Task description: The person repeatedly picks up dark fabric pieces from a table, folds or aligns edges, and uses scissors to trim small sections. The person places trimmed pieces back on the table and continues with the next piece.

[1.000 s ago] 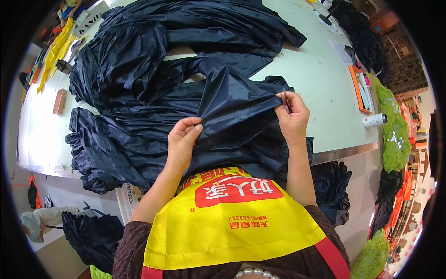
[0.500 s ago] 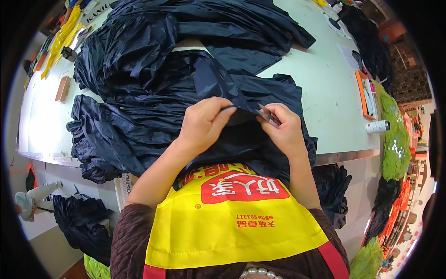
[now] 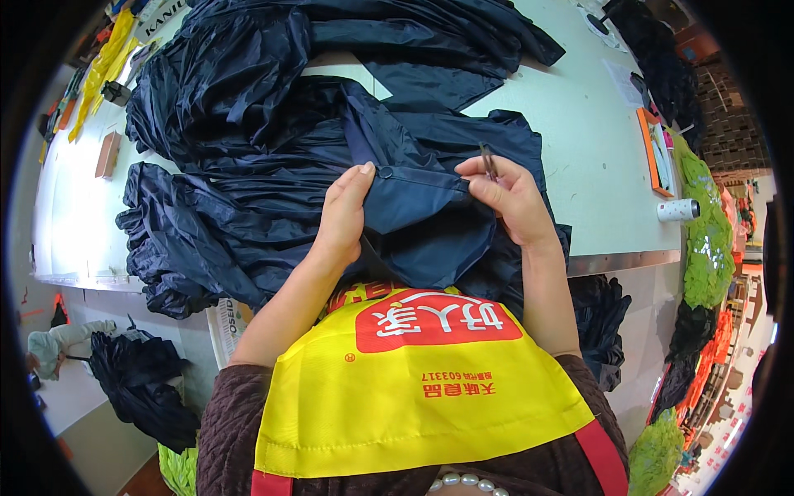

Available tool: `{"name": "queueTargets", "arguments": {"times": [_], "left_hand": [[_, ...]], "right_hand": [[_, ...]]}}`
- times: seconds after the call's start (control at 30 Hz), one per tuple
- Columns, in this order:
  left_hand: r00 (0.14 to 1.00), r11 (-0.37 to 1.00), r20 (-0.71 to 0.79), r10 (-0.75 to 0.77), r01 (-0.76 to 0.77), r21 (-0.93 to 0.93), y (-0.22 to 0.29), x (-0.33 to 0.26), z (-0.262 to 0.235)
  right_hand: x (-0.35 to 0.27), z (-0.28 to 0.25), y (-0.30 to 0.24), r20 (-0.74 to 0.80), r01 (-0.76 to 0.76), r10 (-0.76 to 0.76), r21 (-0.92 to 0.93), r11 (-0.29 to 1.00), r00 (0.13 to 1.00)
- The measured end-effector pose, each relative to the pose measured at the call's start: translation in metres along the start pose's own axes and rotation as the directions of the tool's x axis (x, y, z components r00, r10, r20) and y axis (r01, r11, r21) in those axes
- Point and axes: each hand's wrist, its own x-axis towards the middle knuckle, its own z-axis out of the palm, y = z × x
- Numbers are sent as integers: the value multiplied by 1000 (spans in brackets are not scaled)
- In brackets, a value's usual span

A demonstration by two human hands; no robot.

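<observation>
My left hand (image 3: 341, 213) pinches the edge of a dark navy garment (image 3: 426, 196) between thumb and fingers. Right beside its fingertips, a round snap button (image 3: 385, 172) shows on the stitched band. The other end of that band is gripped by my right hand (image 3: 511, 197), so the edge is stretched between both hands. Tucked in the same right hand is a small pair of dark thread snips (image 3: 489, 164), blades pointing up and away from me. The rest of the garment hangs in folds over the table's near edge, in front of my yellow apron (image 3: 413, 422).
Heaped navy garments (image 3: 223, 91) cover the middle and left of the white table (image 3: 595, 157). At the right stand an orange box (image 3: 653, 153) and a white roll (image 3: 678, 210); a brown block (image 3: 107, 155) lies left. Bright green garments (image 3: 699, 223) hang past the right edge.
The garment's edge has been turned and spread, so its band and snap button now show. My right hand has rotated, tipping the snips upward. Both hands moved slightly apart.
</observation>
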Motion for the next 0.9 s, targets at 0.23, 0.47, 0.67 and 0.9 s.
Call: {"name": "queueTargets", "arguments": {"times": [0.23,0.47,0.67,0.9], "left_hand": [[995,996,-61,-83,82,-25,-4,4,-2],[996,997,-91,-21,28,78,-23,3,-7],[850,808,527,-11,-303,505,-17,-1,7],[600,-183,454,659,-457,870,79,135,-35]], "right_hand": [[-7,-13,1,52,-66,69,-70,995,996],[-7,-9,4,24,26,-23,-132,991,999],[-8,-32,7,98,70,-4,-678,732,995],[20,-55,-18,-194,-180,-43,-960,217,980]]}}
